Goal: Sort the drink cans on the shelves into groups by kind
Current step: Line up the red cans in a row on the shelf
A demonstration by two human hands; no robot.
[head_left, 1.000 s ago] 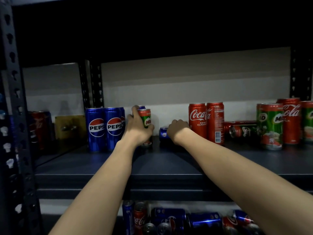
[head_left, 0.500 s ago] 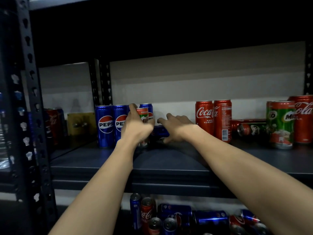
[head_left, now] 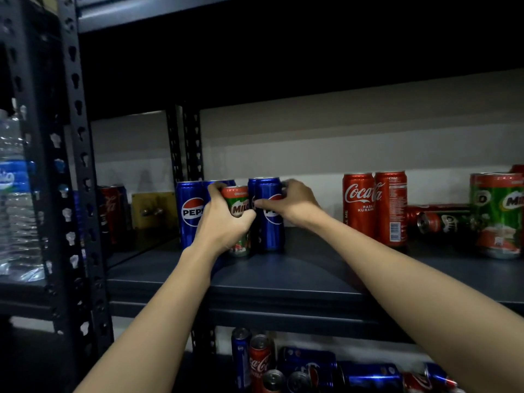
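While the left hand (head_left: 224, 222) curls around an upright Milo can (head_left: 237, 205) on the dark shelf (head_left: 326, 268), the right hand (head_left: 295, 204) grips the adjacent upright Pepsi can (head_left: 269, 222) — more Pepsi cans (head_left: 190, 211) just left.

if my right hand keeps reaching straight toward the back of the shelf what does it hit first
Your right hand already holds an upright Pepsi can. Another blue can stands just behind it, then the pale back wall. Depth is hard to judge.
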